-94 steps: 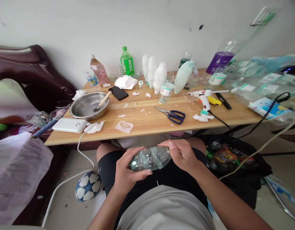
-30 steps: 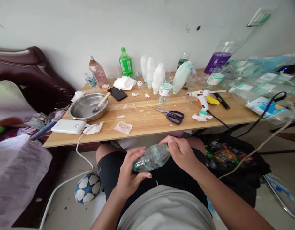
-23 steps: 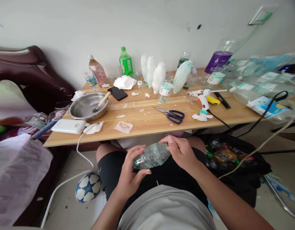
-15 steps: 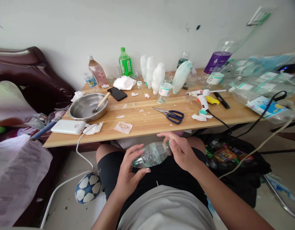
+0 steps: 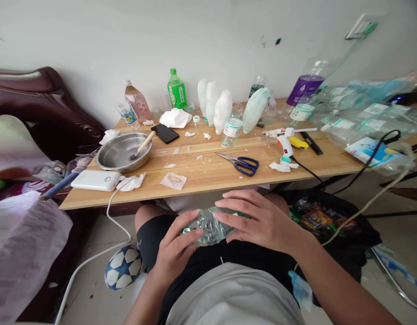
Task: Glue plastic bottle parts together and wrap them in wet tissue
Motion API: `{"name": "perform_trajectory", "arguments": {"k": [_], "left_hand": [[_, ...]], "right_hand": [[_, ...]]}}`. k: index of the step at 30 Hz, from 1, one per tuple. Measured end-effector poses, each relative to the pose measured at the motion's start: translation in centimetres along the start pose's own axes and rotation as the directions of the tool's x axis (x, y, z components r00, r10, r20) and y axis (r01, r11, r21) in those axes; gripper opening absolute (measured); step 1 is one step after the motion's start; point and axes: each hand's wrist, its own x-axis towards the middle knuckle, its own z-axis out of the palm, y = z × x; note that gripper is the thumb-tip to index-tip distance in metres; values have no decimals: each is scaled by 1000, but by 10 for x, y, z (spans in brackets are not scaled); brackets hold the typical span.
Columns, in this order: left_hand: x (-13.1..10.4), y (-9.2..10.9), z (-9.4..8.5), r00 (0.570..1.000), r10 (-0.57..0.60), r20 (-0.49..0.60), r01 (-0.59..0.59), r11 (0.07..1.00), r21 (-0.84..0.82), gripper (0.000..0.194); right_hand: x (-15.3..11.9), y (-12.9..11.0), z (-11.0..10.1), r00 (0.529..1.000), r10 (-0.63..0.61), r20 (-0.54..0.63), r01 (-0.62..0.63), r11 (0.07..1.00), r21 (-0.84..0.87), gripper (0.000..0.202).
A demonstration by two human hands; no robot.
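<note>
A clear, greenish plastic bottle (image 5: pixel 208 228) lies sideways above my lap, just below the table's front edge. My left hand (image 5: pixel 179 243) grips its left end, thumb beneath and fingers over the top. Around its right part my right hand (image 5: pixel 251 219) is wrapped, hiding that end. On the table beyond are blue-handled scissors (image 5: pixel 245 164), a white glue gun (image 5: pixel 285 137) and a short cut bottle piece (image 5: pixel 232 132) with a white label. Several white-coated bottle shapes (image 5: pixel 224 110) stand behind these.
A steel bowl (image 5: pixel 107 155) with a brush (image 5: pixel 145 143) sits at the table's left, near a white power bank (image 5: pixel 95 179). A black phone (image 5: pixel 166 133) lies behind. Clear bottles (image 5: pixel 344 126) crowd the right side. A ball (image 5: pixel 123 267) rests on the floor.
My right hand has moved from the bottle's right tip to wrap over its right part. The bottle has shifted slightly left and turned. My left hand has closed more around its end.
</note>
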Motion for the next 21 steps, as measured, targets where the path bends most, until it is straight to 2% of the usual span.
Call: {"name": "perform_trajectory", "arguments": {"k": [3,10,18,21], "left_hand": [[1,2,-1,999,46,0,-46,998,-38,47],[2,4,-1,999,41,-1,-41,993,-108,45],[0,3,4,998,-30,-57,24,995,-100,53],[1,5,3,998,-24,-61,18,995,-103,52]], "right_hand": [[-3,1,3,998,-19,-54,21,999,44,46],[-3,-3,4,998,-19,-61,26,993,115,42],[-7,-2,6,999,-15,-51,18,998,66,48],[-10,-1,7,997,-35,-75,39,998,48,44]]}}
